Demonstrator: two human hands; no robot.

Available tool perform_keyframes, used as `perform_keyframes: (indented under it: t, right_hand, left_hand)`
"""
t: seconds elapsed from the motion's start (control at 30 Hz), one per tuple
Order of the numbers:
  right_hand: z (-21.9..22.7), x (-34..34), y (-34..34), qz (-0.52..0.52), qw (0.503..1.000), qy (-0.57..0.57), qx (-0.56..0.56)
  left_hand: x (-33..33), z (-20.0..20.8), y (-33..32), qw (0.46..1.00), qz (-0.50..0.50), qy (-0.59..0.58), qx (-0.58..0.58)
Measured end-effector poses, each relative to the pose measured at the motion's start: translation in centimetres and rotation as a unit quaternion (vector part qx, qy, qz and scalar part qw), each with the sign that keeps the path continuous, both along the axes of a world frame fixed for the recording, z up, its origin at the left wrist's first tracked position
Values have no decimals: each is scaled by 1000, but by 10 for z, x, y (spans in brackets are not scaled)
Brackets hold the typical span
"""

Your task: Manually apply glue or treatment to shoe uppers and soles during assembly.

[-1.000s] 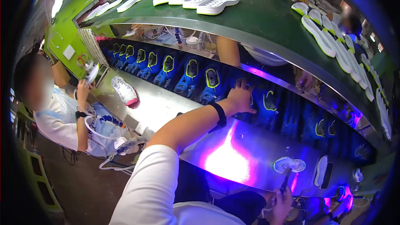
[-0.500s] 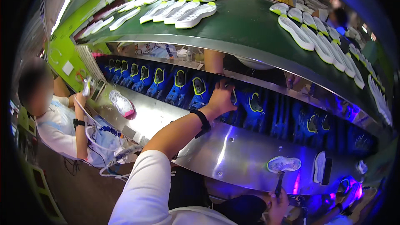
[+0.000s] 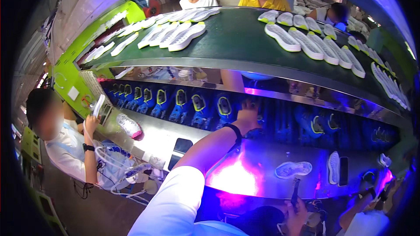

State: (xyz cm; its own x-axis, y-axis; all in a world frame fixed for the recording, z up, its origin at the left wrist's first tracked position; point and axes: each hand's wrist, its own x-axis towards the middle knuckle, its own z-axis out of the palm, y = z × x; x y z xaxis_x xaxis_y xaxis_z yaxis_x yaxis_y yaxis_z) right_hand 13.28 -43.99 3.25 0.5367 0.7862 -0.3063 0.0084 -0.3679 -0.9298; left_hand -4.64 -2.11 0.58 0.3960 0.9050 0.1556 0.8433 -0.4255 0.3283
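Landmark: pale sole (image 3: 286,170), lying flat on the metal bench (image 3: 273,153). Step in hand, judging by the pose: handling something in the row of blue shoes (image 3: 224,107), beyond the pale sole and running off to both sides of it. Cannot say whether taking out, seating or just steadying. Called for next, probably: sure fingers on one item, no knocking of neighbours, and the brush (image 3: 295,190) kept steady near the pale sole meanwhile.

Left hand (image 3: 248,117): beyond and to the left of the pale sole, in at the row. Fingers bent, thumb apart, roughly half open by the look of it. Touching or gripping — cannot tell, too dark and blurred at the fingertips.

Right hand (image 3: 296,213): on the near side of the pale sole, closed around the brush handle. Brush head right by the sole's near edge; contact or tiny gap, unclear.

Also noted: second sole (image 3: 333,167) just right of the pale sole, dark phone-like slab (image 3: 344,170) right beside that. Pink glow (image 3: 236,177) left of the pale sole. Green belt (image 3: 240,39) with white soles, well beyond. Co-worker's hand (image 3: 91,123), far left, holding another sole (image 3: 99,104).
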Motion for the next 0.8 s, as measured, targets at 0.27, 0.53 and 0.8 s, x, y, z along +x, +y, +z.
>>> perform_keyframes:
  t: [0.27,0.53,0.8]
  right_hand:
    - [-18,30,1,19,999,10,29]
    - [-16,18,24,32,994,-25,106]
    - [15,-32,14,17,989,-4,144]
  left_hand:
    - [-61,53,-97,978,-183,-91,-33]
    - [-91,77,-200,942,-320,95,-33]
    - [-74,-28,-259,868,-340,250,263]
